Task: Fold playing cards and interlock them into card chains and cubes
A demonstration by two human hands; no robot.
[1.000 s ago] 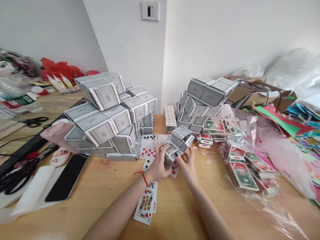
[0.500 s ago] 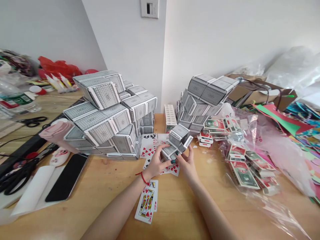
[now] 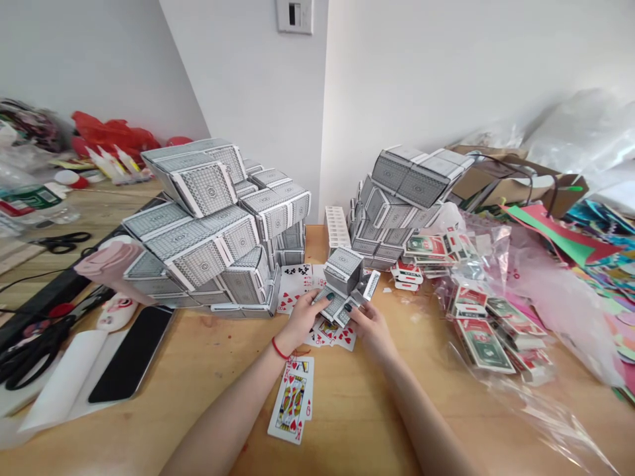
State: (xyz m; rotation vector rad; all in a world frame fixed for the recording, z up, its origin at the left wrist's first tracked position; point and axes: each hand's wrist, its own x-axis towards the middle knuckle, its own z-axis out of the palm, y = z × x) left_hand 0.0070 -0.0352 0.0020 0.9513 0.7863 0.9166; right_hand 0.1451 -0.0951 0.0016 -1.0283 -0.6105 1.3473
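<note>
Between my hands is a small structure of folded playing cards (image 3: 343, 270) with grey patterned backs, a box shape on top of flatter parts. My left hand (image 3: 303, 316) is closed on its lower left part, thumb lying on top. On the other side my right hand (image 3: 370, 325) pinches its lower right part, close to a raised flap. Loose playing cards (image 3: 296, 281) lie face up under and behind it. Nearer to me, a king of hearts (image 3: 290, 406) overlaps another card. Fingers under the structure are partly hidden.
Stacked card-box blocks stand at left (image 3: 208, 231) and right (image 3: 401, 192). Card packs (image 3: 483, 344) and clear plastic wrap lie on the right. A black phone (image 3: 131, 354), scissors (image 3: 34, 344) and a white mouse (image 3: 118, 311) lie left. A paper bag (image 3: 501, 178) sits behind.
The card structure has turned and tilted slightly, its top box shifting left. My left thumb has moved up onto the structure, and the right hand has shifted a little.
</note>
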